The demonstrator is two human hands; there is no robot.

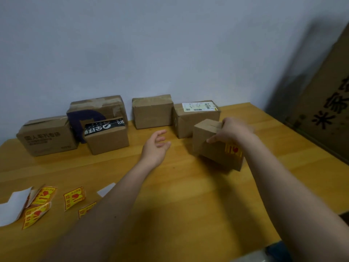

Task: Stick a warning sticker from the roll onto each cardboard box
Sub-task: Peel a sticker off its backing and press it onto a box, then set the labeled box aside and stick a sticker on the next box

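Observation:
My right hand (231, 130) grips a small cardboard box (211, 146) by its top, tilted just above the wooden table (188, 195); a yellow and red warning sticker (233, 150) is stuck on its near face. My left hand (156, 146) hovers open over the table, left of that box, touching nothing. Several loose yellow stickers (74, 197) and a strip of white backing paper (13, 207) lie at the table's near left. Several other cardboard boxes stand along the wall, among them a plain one (152, 111) and one with a white label (196, 116).
At the back left stand a printed box (47, 136), a box with black tape (106, 136) and a larger one behind it (98, 108). A big cardboard sheet (324, 103) leans at the right beyond the table's edge. A white paper scrap (106, 189) lies beside my left forearm.

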